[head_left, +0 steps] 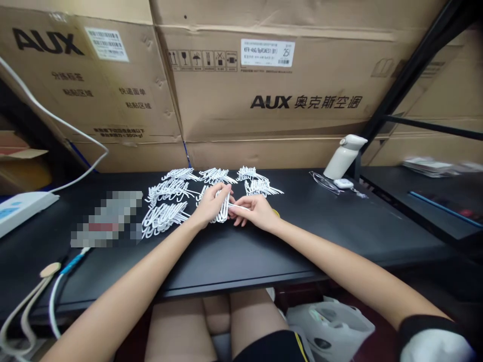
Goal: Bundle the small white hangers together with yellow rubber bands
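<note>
White hooks (pixel 222 215) — in left hand (pixel 210 207), long axis front-to-back, rounded bends nearest

The hooks (pixel 222 213) in the grip are white, like the piles (pixel 166 219) beside it, the table (pixel 241 261) under it is black, the boxes (pixel 219 108) beyond it brown with black lettering, the bottle (pixel 339 158) to its right off-white, and the cable (pixel 73 263) to its left white and blue.

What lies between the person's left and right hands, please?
In the head view, white bent rods lie there, held by the left hand and pinched by the right hand.
</note>
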Available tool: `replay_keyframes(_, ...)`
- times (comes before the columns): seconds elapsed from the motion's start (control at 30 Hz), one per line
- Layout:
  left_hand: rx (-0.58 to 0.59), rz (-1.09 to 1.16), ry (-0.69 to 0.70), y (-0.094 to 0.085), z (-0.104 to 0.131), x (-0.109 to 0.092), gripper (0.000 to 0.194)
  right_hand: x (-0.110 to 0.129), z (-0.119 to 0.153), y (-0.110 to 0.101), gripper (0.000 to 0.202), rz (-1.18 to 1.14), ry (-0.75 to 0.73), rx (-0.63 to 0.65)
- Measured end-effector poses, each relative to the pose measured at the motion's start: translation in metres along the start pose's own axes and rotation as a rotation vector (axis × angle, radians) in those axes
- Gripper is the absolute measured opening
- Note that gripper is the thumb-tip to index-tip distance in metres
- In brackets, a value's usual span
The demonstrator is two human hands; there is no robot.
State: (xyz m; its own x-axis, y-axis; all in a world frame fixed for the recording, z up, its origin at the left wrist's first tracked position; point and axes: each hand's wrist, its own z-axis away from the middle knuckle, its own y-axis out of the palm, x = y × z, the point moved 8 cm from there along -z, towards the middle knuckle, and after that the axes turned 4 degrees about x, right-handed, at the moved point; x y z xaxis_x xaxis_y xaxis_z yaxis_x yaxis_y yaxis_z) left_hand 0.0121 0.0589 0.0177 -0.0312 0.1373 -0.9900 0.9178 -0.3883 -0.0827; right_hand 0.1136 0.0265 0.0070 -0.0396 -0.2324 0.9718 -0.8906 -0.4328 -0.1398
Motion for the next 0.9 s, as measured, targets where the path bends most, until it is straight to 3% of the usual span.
replay_keyframes(0.23, -0.05, 0.012, 0.033, -0.003, -0.001, -0.002, 0.032, -0.005, -0.003, -0.001, 0.041, -0.143, 0.027, -0.05)
replay_keyframes(0.53, -0.022, -0.029, 0.057, 0.0, 0.0, -0.005, 0.032, -0.004, -0.004, 0.0, 0.039, -0.143, -0.006, -0.066)
replay_keyframes(0.73, -0.022, 0.125, -0.067, 0.004, 0.0, 0.001, 0.032, 0.005, -0.001, -0.005, 0.037, -0.138, -0.032, -0.1)
replay_keyframes(0.9, 0.024, 0.229, -0.19, 0.004, 0.001, 0.008, 0.044, 0.01, -0.002, -0.016, 0.034, -0.11, -0.083, -0.162)
